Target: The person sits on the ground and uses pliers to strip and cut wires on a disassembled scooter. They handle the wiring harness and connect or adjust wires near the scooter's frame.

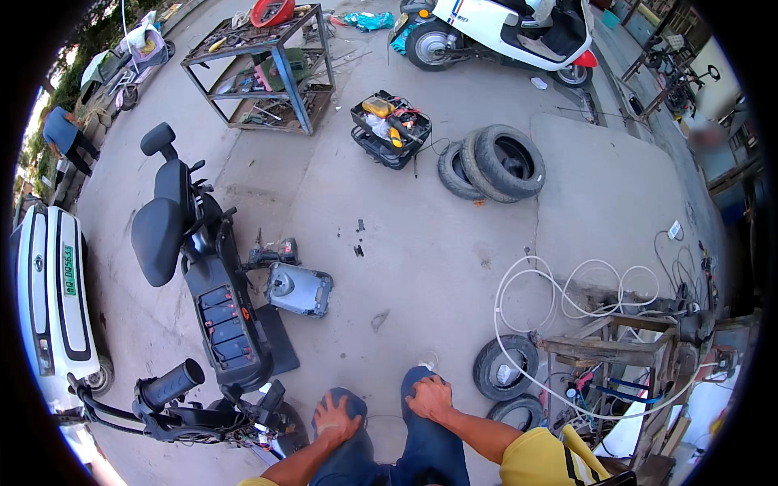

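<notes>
My left hand (335, 419) rests spread on my left knee, empty. On my right knee lies my right hand (429, 397), its fingers stretched out and holding nothing. To the left stands a black electric scooter (235, 324) with its floor compartment uncovered, showing a row of batteries (224, 326). Beside it on the ground sit a grey plastic cover (299, 289) and a cordless drill (272, 253). A few small dark parts (359, 250) lie on the concrete ahead.
An open tool case (391, 130) and stacked tyres (506, 162) stand ahead. A metal tool rack (279, 77) is far left, a white scooter (510, 32) at the back. At right, a white hose (498, 316) loops around a wooden frame (608, 352). A white car (61, 283) stands left.
</notes>
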### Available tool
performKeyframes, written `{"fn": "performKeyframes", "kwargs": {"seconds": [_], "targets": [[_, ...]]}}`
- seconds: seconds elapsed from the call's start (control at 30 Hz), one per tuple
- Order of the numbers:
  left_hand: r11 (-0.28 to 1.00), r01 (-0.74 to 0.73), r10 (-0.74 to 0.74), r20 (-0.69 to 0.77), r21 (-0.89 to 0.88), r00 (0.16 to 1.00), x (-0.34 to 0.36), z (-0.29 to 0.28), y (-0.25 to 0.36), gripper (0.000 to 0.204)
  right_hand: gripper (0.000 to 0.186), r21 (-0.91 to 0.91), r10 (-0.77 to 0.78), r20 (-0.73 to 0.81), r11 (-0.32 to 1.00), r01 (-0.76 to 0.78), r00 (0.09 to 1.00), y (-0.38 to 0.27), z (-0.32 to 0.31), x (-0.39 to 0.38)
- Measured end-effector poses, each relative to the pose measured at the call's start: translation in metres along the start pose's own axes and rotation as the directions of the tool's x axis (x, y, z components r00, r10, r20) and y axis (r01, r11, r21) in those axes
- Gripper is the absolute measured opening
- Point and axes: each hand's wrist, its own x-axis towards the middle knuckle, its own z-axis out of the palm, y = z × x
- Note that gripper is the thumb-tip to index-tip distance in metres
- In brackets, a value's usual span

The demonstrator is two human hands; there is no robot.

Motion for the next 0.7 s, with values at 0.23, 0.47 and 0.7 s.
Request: {"fn": "performKeyframes", "kwargs": {"seconds": [0.23, 0.47, 0.7], "targets": [[0.982, 0.031, -0.067, 0.19, 0.186, 0.979, 0.001, -0.012, 0.052, 0.077, 0.039, 0.104, 0.068, 0.183, 0.991, -0.088, 0.981, 0.024, -0.001, -0.001], [0.975, -0.07, 0.078, -0.034, 0.209, 0.996, 0.004, -0.128, 0.141, 0.073, 0.05, 0.338, 0.048, 0.171, 0.935, -0.105, 0.984, 0.067, -0.005, 0.02], [0.972, -0.235, 0.226, -0.191, -0.027, 0.955, 0.037, -0.191, 0.203, 0.065, 0.055, 0.203, -0.055, 0.058, 0.978, 0.042, 0.997, 0.094, -0.034, 0.051]]}}
